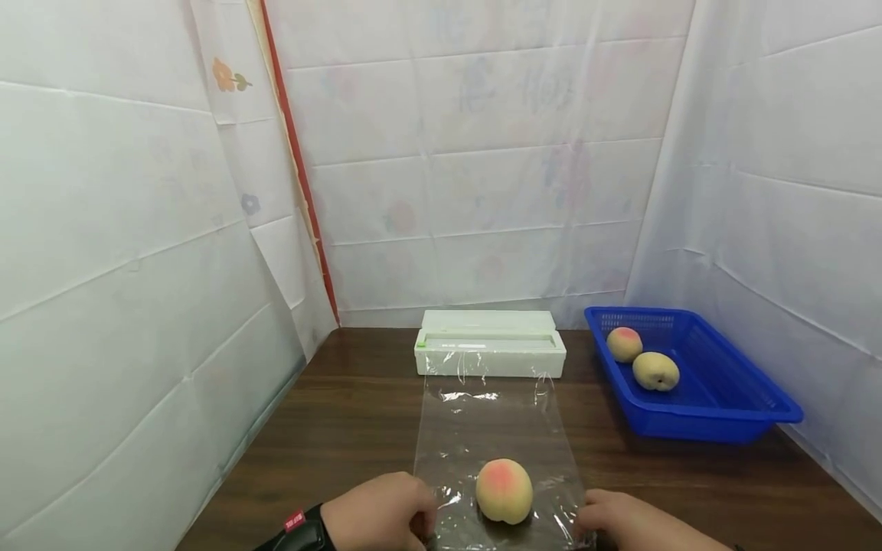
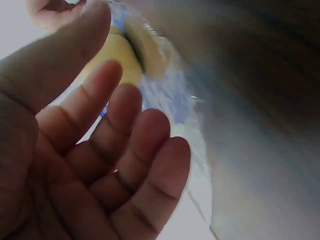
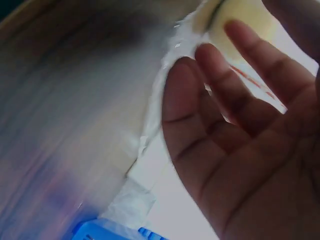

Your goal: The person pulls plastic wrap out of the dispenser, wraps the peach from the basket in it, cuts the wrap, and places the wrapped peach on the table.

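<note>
Sheet of clear plastic cling film point(image 1: 492, 436) drawn out flat over the dark brown wooden worktop point(image 1: 344, 428), far end apparently still joined to the white box-shaped film dispenser point(image 1: 490, 353). Not cut free, as far as I can judge. Round yellow-pink peach point(image 1: 504, 490) set on the near end of the film, between the two hands. Film not yet lifted or folded round the fruit; wrapping looks barely begun.

Left hand point(image 1: 379, 511) at the film's near left corner, peach just beyond its fingertips. In the left wrist view the fingers point(image 2: 125, 145) are loosely spread and only slightly bent, palm bare, nothing pinched.

Right hand point(image 1: 620, 519) at the near right corner. The right wrist view shows its fingers point(image 3: 210, 95) nearly straight, close together, tips by the film's crinkled edge; whether they touch it, cannot tell. Nothing gripped.

Away from the fingers, far right: blue perforated plastic basket point(image 1: 723, 413) holding two more peaches point(image 1: 641, 357), unwrapped.
</note>
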Tool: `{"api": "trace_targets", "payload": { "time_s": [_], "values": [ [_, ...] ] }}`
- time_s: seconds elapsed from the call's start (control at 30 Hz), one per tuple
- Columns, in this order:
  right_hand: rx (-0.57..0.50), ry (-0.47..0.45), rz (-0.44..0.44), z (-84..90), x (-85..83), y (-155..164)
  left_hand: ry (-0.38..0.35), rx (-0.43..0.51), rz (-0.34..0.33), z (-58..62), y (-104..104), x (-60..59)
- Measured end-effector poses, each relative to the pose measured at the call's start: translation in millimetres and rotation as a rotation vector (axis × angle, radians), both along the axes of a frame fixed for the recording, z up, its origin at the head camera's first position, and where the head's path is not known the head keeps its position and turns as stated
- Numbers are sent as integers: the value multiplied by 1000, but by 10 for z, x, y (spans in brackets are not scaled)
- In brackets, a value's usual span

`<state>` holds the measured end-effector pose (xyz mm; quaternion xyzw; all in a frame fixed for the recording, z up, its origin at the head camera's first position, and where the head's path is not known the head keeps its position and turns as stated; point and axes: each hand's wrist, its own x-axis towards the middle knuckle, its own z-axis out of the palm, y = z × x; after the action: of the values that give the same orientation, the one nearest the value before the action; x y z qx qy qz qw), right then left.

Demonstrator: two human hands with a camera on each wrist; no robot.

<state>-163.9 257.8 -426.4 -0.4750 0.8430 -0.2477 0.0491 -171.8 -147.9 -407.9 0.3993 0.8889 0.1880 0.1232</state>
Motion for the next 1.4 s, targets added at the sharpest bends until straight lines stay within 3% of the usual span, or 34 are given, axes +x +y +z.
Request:
{"api": "trace_targets", "payload": {
  "time_s": [0.17, 0.3, 0.4, 0.53, 0.63, 0.83, 0.93, 1.17, 1.27, 1.4],
  "values": [
    [9, 110, 43, -161, -29, 59, 13, -73, -3, -85, -27, 2],
    [19, 210, 37, -208, -44, 41, 12, -72, -17, -138, -39, -3],
    [51, 193, 1, -182, -34, 21, 44, -84, -24, -143, -52, -5],
    [97, -10, -122, -115, 1, -3, 91, -111, -17, -133, -47, -9],
    [107, -74, -180, -76, 10, -29, 128, -123, -4, -115, -39, -18],
    [123, 84, -165, -103, 25, -71, 171, -101, 17, -79, -47, -23],
    [128, 104, -196, -112, 46, -101, 178, -76, 31, -67, -64, -14],
    [71, -19, -341, 16, 19, -134, 130, -7, 104, 6, -133, -88],
    [13, -78, -379, 77, -44, -165, 168, -5, 134, 24, -120, -167],
    [-28, -109, -418, 78, -73, -203, 258, -83, 164, 27, -2, -222]
  ]
}}
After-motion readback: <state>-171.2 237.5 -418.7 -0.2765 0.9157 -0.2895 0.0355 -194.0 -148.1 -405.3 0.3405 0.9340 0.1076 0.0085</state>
